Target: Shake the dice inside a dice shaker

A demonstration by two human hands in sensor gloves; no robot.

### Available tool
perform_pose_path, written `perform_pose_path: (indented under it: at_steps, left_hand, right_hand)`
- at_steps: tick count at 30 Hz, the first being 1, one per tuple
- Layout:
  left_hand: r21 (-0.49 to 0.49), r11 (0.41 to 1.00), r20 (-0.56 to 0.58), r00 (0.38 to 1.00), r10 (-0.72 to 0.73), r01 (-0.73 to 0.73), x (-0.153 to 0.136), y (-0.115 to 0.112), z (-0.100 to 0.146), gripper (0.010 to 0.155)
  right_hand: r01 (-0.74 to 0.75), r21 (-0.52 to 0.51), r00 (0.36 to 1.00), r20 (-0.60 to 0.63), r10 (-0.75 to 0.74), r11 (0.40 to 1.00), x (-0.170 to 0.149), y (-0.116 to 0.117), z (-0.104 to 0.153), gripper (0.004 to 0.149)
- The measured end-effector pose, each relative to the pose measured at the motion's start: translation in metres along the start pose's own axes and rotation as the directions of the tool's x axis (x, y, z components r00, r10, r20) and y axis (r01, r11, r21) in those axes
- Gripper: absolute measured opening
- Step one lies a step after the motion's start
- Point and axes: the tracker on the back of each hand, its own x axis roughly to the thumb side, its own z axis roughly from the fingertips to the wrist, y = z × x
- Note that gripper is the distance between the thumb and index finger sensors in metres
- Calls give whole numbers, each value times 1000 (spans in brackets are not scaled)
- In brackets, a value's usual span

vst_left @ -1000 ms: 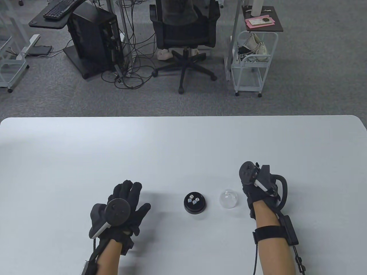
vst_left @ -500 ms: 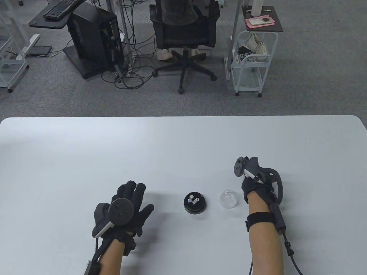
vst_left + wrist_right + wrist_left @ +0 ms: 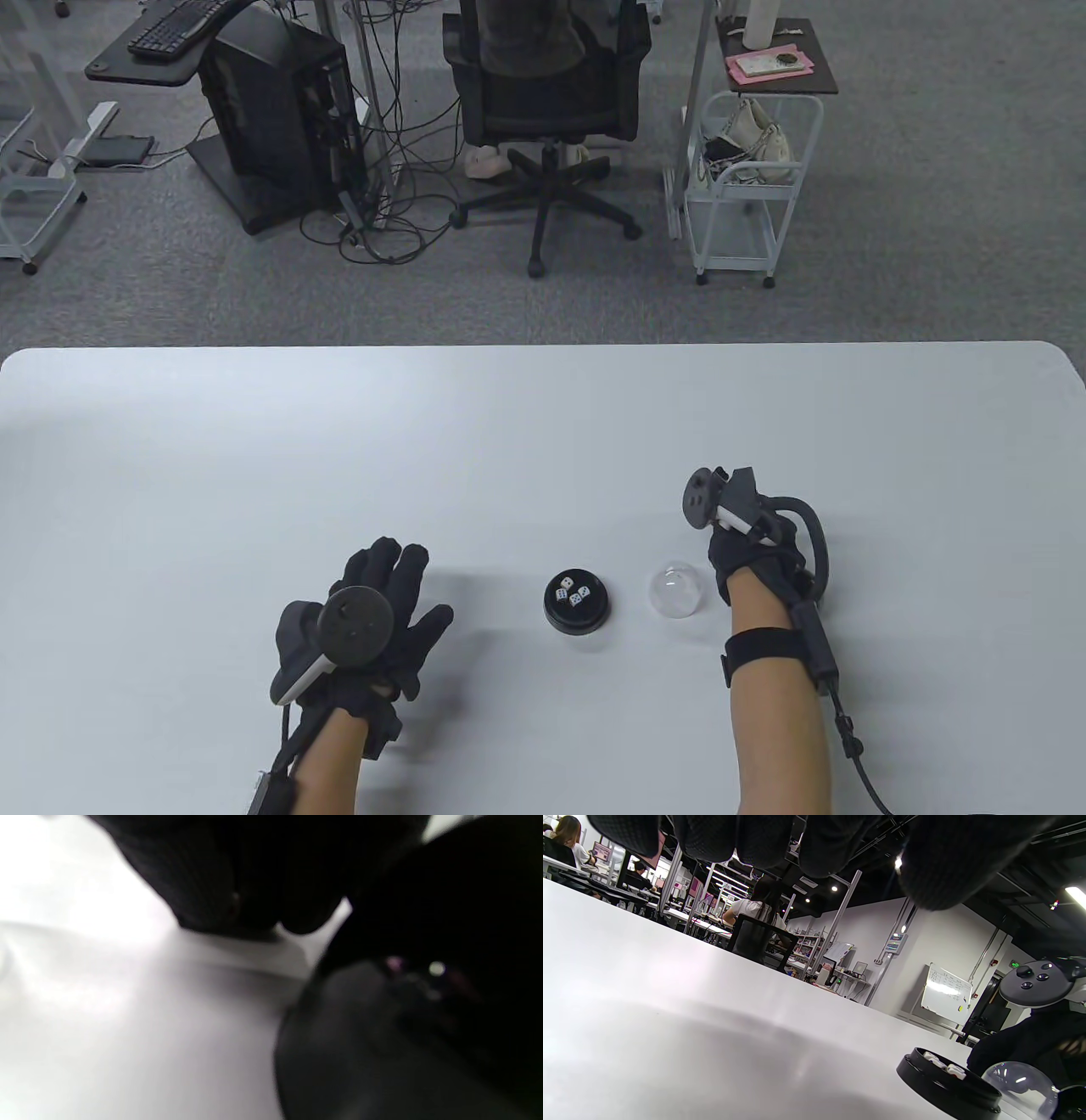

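Right hand (image 3: 751,552) nearer clear dome (image 3: 676,590)

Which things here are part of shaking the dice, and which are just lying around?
For the job:
- round black shaker base
- three white dice lying in it
- clear plastic dome lid, off the base, on the white table

Just about:
- black office chair
- black computer tower
- white wire cart
- black keyboard
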Motion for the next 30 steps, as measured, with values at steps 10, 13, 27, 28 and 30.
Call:
perform_pose_path:
  at_steps: [10, 13, 27, 28, 30]
  left_hand:
    - [-3, 1000, 10, 1000, 23, -23, 0, 0, 0, 76]
    - [-2, 999, 18, 999, 33, -32, 0, 0, 0, 76]
    - [8, 998, 49, 997, 65, -65, 2, 2, 2, 76]
    - [5, 998, 51, 997, 64, -65, 2, 1, 2, 76]
    - [3, 998, 55, 996, 65, -65, 3, 1, 2, 76]
  right_hand:
    - [87, -108, 986, 151, -71, 990, 14, -18, 31, 37]
    - [134, -168, 967, 237, -92, 977, 28, -30, 53, 37]
    - [222, -227, 892, 440, -103, 948, 94, -17, 109, 37]
    - [221, -231, 891, 443, -100, 948, 97, -16, 110, 37]
    - [224, -231, 885, 455, -98, 947, 106, -16, 111, 37]
